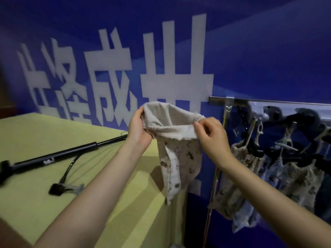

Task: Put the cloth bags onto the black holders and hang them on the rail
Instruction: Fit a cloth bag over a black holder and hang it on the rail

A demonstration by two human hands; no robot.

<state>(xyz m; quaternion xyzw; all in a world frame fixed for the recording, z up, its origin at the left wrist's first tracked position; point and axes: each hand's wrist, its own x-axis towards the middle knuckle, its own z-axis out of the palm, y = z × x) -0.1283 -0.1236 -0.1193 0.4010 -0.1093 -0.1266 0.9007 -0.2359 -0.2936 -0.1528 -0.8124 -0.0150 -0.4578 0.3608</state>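
The cloth bag [172, 133] is held in the air beyond the worktop's [35, 136] right edge, left of the rail [268, 102]. Its folded rim is gripped by the left hand [138, 130] and pinched by the right hand [213, 138]. Judged light, limp; best held at the rim.

Yellow table [26, 133] under black pole [52, 158]

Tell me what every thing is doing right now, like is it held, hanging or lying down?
cloth bag: held up in the air, mouth spread open, not on a holder.
left hand: grips the bag's rim.
right hand: pinches the bag's rim.
hung bags: hanging on black holders.
rail: fixed to the blue wall, carrying the holders.
black rod: lying on the yellow table.
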